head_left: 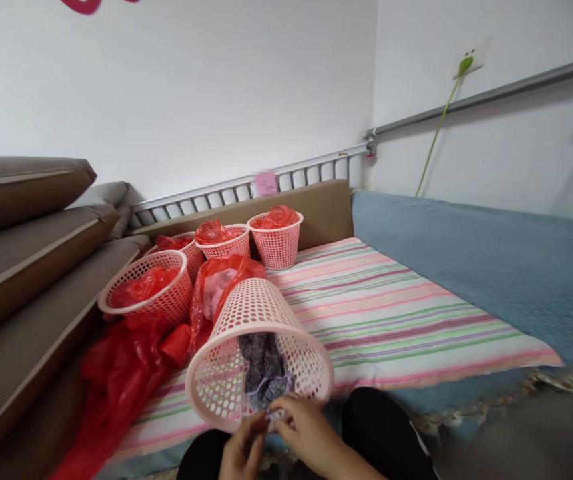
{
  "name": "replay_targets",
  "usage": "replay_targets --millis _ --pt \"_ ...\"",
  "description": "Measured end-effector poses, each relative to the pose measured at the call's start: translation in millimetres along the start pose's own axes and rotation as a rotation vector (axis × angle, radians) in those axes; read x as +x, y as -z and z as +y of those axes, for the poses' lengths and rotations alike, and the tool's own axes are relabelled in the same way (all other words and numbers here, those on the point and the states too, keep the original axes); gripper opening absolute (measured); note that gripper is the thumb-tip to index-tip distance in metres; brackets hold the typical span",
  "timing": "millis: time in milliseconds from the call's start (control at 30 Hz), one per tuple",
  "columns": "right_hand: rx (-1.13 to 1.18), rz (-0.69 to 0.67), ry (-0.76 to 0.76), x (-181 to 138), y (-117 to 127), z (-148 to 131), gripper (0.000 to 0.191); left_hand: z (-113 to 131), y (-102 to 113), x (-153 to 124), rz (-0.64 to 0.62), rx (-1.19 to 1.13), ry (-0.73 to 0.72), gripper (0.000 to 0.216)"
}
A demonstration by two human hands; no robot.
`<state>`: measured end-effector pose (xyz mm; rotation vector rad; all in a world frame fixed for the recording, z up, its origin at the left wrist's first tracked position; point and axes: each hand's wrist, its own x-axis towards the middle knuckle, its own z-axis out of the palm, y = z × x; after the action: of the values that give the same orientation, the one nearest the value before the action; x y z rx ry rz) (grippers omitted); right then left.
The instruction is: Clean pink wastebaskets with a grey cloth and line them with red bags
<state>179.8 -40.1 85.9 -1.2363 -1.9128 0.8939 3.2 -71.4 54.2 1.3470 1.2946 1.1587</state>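
Observation:
A pink plastic mesh basket (256, 303) lies on its side in front of me, its mouth facing my knees. Inside it is a dark grey speckled cloth (261, 363) with a pale lavender edge, reaching out over the rim. Just at the mouth, my right hand (309, 430) is closed, fingers pinching the pale end of this cloth. Close beside it on the left, my left hand (243, 448) also pinches the end between thumb and fingers. The cloth's exact kind does not show.
Several upright pink baskets, one of them (277, 243) at the back, hold red plastic bags. A red bag (223, 277) with pink contents touches the lying basket. Another red bag (116, 373) spreads at left beside stacked brown cushions (31, 260). A striped cloth (396, 320) lies underneath.

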Motion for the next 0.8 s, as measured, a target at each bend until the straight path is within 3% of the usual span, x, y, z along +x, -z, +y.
replay_targets --millis 100,167,267,367,533,800 --pt "0.205 -0.006 -0.193 -26.3 11.9 31.6 0.022 37.2 -5.4 42.8 0.041 0.358 -0.197 0.046" --pt "0.3 -0.003 -0.339 -31.3 16.3 54.6 0.025 45.9 -16.9 74.0 0.05 0.578 -0.25 0.057" --pt "0.335 0.039 -0.411 -25.4 17.3 81.8 0.029 38.9 -39.2 112.0 0.048 0.833 -0.162 0.072" --pt "0.276 0.125 -0.429 -14.8 15.5 94.6 0.028 25.7 -53.0 131.6 0.055 0.984 -0.078 0.069" --pt "0.299 0.147 -0.572 -3.0 9.1 96.7 0.036 20.2 -51.2 135.4 0.067 0.979 -0.116 0.05" --pt "0.472 0.034 -0.629 11.6 -7.8 97.6 0.051 17.3 -50.2 148.8 0.058 0.786 -0.071 0.048"
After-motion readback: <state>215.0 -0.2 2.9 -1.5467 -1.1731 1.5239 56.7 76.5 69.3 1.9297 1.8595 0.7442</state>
